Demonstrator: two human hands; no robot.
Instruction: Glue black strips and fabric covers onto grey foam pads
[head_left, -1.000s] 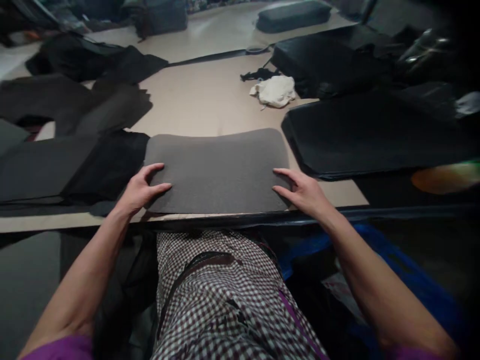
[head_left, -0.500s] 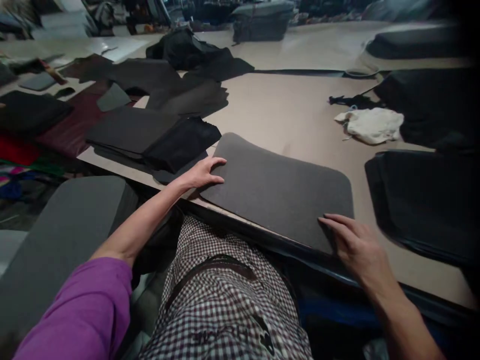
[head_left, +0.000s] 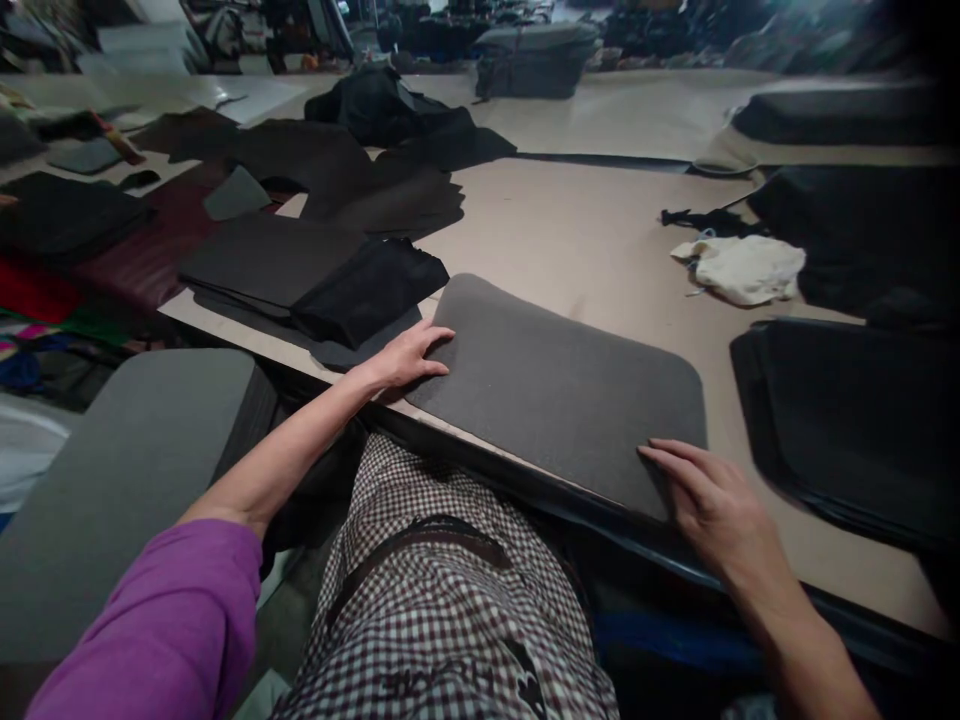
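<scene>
A dark grey rounded panel (head_left: 555, 380), like a flat foam or fabric sheet, lies along the front of the table. My left hand (head_left: 409, 355) rests at its left end, thumb and fingers spread on the surface. At the near right corner is my right hand (head_left: 712, 500), its fingers stretched over the panel's edge and their tips touching the top. Its thumb is mostly hidden. Left of the panel, close to my left hand, sits a stack of dark sheets (head_left: 270, 260) with a folded black cloth (head_left: 367, 295) on it.
At the right stands a stack of black rounded panels (head_left: 847, 420). Behind it lie a cream crumpled cloth (head_left: 750, 270) and black material (head_left: 862, 240). Below the table edge, on my left, is a pile of grey rounded panels (head_left: 142, 460). Dark cut pieces (head_left: 337, 170) cover the far left.
The view has tilted slightly, so the table sits a little lower in the picture. Both hands keep nearly the same places on the grey panel.
</scene>
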